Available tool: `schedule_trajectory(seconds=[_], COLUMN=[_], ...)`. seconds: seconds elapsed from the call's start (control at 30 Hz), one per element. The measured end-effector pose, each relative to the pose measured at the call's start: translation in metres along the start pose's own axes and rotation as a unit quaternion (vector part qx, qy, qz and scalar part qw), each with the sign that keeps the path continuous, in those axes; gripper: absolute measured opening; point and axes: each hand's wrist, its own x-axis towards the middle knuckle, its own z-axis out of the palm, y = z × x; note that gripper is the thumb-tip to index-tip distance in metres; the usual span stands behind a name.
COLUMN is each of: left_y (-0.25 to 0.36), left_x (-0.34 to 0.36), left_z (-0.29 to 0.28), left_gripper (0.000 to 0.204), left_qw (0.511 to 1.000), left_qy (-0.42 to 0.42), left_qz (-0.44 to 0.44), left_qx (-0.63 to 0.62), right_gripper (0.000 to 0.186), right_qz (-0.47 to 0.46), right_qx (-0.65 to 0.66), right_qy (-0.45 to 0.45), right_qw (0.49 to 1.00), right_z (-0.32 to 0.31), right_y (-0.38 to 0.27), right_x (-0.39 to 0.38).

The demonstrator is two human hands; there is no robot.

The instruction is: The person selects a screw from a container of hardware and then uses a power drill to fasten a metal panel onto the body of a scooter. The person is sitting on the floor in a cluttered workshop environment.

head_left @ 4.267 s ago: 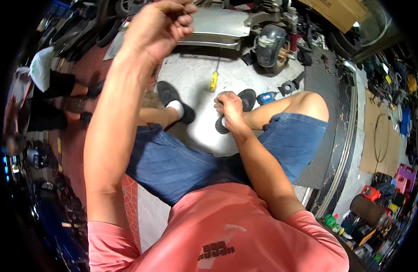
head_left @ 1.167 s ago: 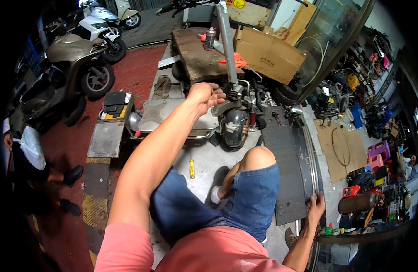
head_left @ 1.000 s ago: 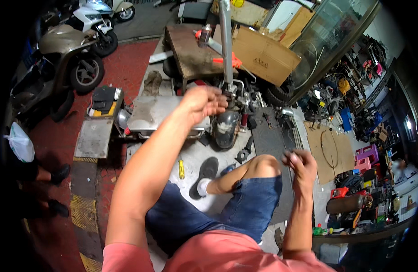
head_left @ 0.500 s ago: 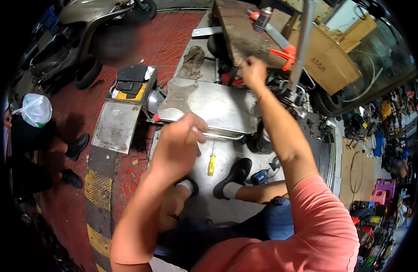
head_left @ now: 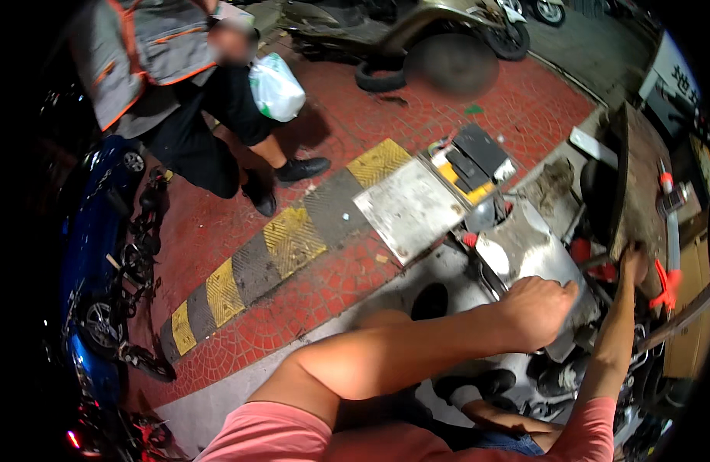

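1. Far left, a blue car [head_left: 93, 215] has come in as your view swings left!
2. The bystander's white bag [head_left: 278, 88], at the left rim half a second ago, now hangs nearer centre.
3. Your left hand [head_left: 540, 312], still curled, appears over the silver panel [head_left: 517, 240]; can't tell if it's gripping anything.
4. Well apart, your right hand [head_left: 636, 264] stays by the wooden table's [head_left: 638, 169] corner; blurred, grip and contact unclear.
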Motion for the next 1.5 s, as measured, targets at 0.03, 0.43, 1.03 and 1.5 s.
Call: schedule_trajectory(seconds=[0.03, 0.43, 1.03, 1.5], left_y=[-0.002, -0.041, -0.040, -0.015], left_x=[0.010, 0.073, 0.136, 0.120], left_z=[-0.002, 0.026, 0.136, 0.101], left_gripper=[0.023, 0.022, 0.033, 0.037], left_qw=[1.000, 0.858, 0.628, 0.612], left_qy=[0.012, 0.059, 0.158, 0.286], left_qz=[0.007, -0.272, -0.285, -0.389], left_qx=[-0.009, -0.431, -0.706, -0.626], right_gripper=[0.052, 0.033, 0.020, 0.037], right_qz=[-0.014, -0.008, -0.310, -0.462], right_qx=[-0.004, 0.546, 0.415, 0.284], right_qy=[0.026, -0.040, 0.004, 0.152], right_qw=[1.000, 0.837, 0.855, 0.827], right_z=[-0.001, -0.157, -0.206, -0.192], right_y=[0.008, -0.114, -0.149, -0.146], right_x=[0.005, -0.188, -0.242, -0.243])
